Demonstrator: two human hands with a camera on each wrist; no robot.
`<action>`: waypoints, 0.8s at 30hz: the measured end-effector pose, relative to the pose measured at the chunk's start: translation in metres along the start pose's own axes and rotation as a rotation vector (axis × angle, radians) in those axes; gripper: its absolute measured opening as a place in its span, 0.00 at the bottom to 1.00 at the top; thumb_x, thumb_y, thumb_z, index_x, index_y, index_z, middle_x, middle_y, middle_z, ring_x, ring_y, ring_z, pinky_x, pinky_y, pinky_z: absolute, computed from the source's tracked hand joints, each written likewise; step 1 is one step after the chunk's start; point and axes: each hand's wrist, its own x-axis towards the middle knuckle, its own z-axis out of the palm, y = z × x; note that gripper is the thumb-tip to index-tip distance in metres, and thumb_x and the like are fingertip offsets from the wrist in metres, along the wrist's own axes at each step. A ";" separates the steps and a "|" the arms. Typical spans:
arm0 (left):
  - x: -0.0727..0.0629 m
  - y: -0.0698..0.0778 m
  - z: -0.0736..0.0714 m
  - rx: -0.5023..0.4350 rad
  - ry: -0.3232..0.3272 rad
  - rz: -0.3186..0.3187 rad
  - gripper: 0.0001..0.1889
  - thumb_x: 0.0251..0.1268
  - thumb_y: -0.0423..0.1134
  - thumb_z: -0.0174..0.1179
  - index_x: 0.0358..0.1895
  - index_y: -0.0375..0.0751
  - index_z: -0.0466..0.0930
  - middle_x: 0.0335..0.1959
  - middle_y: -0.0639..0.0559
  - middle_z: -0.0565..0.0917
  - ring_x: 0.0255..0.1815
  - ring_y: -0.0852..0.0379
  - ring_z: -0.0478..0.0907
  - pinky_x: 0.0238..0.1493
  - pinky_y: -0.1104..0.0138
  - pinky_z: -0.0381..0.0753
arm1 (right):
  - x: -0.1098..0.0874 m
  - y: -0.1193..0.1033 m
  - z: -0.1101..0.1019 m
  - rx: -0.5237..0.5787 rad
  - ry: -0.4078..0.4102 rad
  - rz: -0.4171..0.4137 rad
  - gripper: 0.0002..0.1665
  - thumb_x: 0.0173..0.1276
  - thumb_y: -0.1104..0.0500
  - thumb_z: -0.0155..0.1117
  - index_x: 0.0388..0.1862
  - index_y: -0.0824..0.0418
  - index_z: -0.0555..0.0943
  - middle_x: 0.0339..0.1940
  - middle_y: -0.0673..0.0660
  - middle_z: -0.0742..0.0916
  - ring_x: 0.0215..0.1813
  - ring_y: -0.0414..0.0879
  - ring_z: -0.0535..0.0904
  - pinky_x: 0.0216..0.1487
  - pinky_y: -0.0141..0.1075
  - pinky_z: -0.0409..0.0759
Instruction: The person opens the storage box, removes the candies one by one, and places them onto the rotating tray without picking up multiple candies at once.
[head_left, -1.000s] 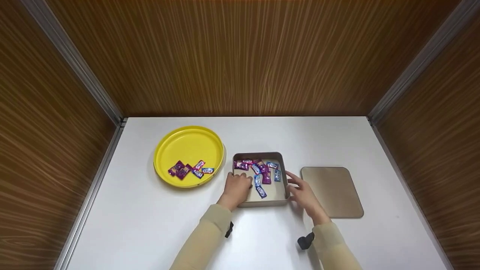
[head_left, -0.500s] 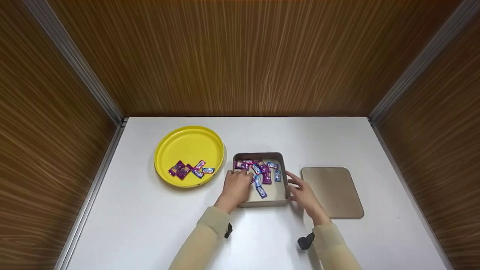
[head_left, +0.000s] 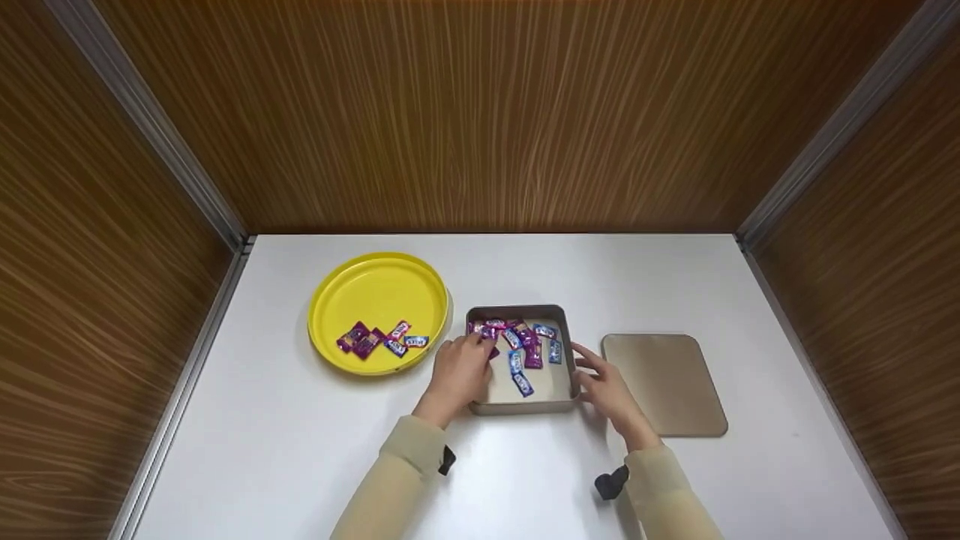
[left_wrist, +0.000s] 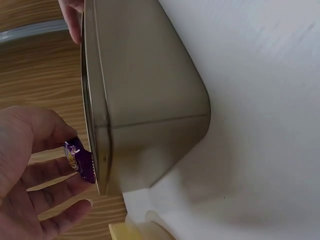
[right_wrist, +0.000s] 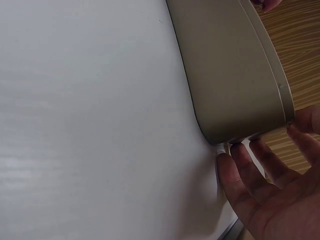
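Fingers (left_wrist: 47, 172) of left hand (head_left: 457, 376) pinched purple candy (left_wrist: 80, 162) over box's (head_left: 525, 408) left side; right hand's (head_left: 609, 390), spread, touched its right side | white table (head_left: 540, 480), wood-grain walls (head_left: 480, 112) left, far, right | head view alone showed candies (head_left: 533, 355) inside

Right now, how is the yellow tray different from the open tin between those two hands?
The yellow tray is round, while the open tin is squarish with rounded corners. The tray is bright yellow; the tin is a dull brownish grey outside. The right hand touches the tin, but no hand touches the tray. Both stand on the white table and contain wrapped candies.
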 end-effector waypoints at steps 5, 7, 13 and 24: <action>-0.004 -0.018 -0.004 -0.061 0.062 -0.054 0.14 0.57 0.36 0.65 0.48 0.40 0.84 0.38 0.45 0.83 0.35 0.47 0.81 0.38 0.56 0.79 | 0.002 0.002 -0.001 -0.018 -0.003 0.006 0.35 0.68 0.69 0.51 0.75 0.56 0.65 0.64 0.69 0.74 0.60 0.64 0.75 0.46 0.47 0.83; -0.006 -0.027 -0.005 -0.094 0.095 -0.080 0.15 0.58 0.35 0.65 0.49 0.39 0.84 0.37 0.44 0.83 0.34 0.47 0.81 0.37 0.56 0.80 | 0.002 0.002 -0.001 -0.014 -0.003 0.006 0.35 0.68 0.69 0.52 0.75 0.56 0.65 0.64 0.70 0.74 0.60 0.64 0.75 0.46 0.47 0.83; -0.013 -0.056 -0.009 -0.155 0.249 -0.136 0.17 0.54 0.33 0.67 0.49 0.33 0.81 0.35 0.40 0.84 0.33 0.43 0.82 0.36 0.53 0.81 | 0.000 0.002 0.000 -0.006 0.003 0.009 0.36 0.67 0.70 0.52 0.75 0.56 0.66 0.64 0.69 0.75 0.59 0.64 0.76 0.45 0.47 0.84; -0.023 -0.106 -0.005 -0.165 0.195 -0.318 0.15 0.57 0.35 0.69 0.47 0.31 0.82 0.39 0.38 0.84 0.39 0.39 0.82 0.42 0.50 0.81 | -0.001 0.001 0.000 -0.028 0.001 0.010 0.36 0.67 0.70 0.52 0.75 0.56 0.65 0.65 0.70 0.73 0.61 0.66 0.74 0.47 0.48 0.83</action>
